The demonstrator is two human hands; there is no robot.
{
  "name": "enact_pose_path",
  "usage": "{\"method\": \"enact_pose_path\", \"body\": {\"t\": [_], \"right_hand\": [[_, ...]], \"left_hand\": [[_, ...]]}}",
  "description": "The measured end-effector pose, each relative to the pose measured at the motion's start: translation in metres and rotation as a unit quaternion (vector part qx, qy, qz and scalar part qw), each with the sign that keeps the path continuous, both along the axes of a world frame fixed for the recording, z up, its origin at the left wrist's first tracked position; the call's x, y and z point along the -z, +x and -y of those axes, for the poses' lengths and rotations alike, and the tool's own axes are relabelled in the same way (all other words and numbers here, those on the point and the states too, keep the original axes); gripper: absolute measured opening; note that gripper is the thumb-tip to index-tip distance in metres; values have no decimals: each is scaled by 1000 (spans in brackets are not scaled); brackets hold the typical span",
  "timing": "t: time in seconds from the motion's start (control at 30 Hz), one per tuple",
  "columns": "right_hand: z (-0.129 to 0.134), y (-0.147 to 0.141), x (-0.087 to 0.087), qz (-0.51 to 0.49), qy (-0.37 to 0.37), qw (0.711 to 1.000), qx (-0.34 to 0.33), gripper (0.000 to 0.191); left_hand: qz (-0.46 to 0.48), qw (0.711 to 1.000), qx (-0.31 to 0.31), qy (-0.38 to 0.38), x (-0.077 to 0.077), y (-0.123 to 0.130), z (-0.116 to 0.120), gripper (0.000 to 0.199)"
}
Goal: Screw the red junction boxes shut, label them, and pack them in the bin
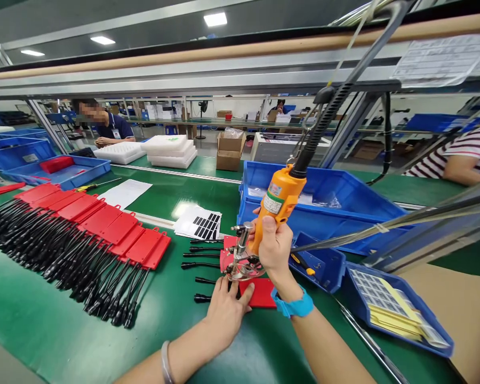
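Observation:
My right hand (275,246) is wrapped round an orange electric screwdriver (280,196), held tilted, its cable end up and its metal tip assembly down. The tip is close above a red plastic case (264,296) with black cable leads; whether it touches is hard to see. My left hand (226,308) lies with spread fingers on the left part of that case, just below the tip. Another red case (229,241) with black leads lies behind the screwdriver, partly hidden.
Overlapping red cases (120,230) with black cables (70,261) line the left. A large blue bin (324,226) stands behind the screwdriver. Small blue trays hold screws and label sheets (388,298). Printed sheets (200,223) lie mid-table. A metal rail (240,80) crosses overhead. Other people sit beyond.

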State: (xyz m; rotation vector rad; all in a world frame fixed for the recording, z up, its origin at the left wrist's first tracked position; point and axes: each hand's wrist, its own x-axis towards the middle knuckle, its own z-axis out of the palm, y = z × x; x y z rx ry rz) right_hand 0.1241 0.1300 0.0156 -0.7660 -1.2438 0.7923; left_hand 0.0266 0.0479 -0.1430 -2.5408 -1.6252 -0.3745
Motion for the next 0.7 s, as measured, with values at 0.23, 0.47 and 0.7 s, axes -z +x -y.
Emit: {"method": "enact_pose_path", "body": {"t": [0.23, 0.47, 0.7], "right_hand": [[5, -5, 0, -9, 8, 1000, -10, 47], [10, 13, -51, -47, 46, 998, 22, 48], [14, 32, -121, -70, 134, 987, 53, 46]], "left_hand": [[-8, 1000, 0, 10, -3, 0, -1, 52], [0, 1000, 5, -11, -8, -2, 6, 51], [83, 995, 34, -35, -22, -9, 10, 45]]}}
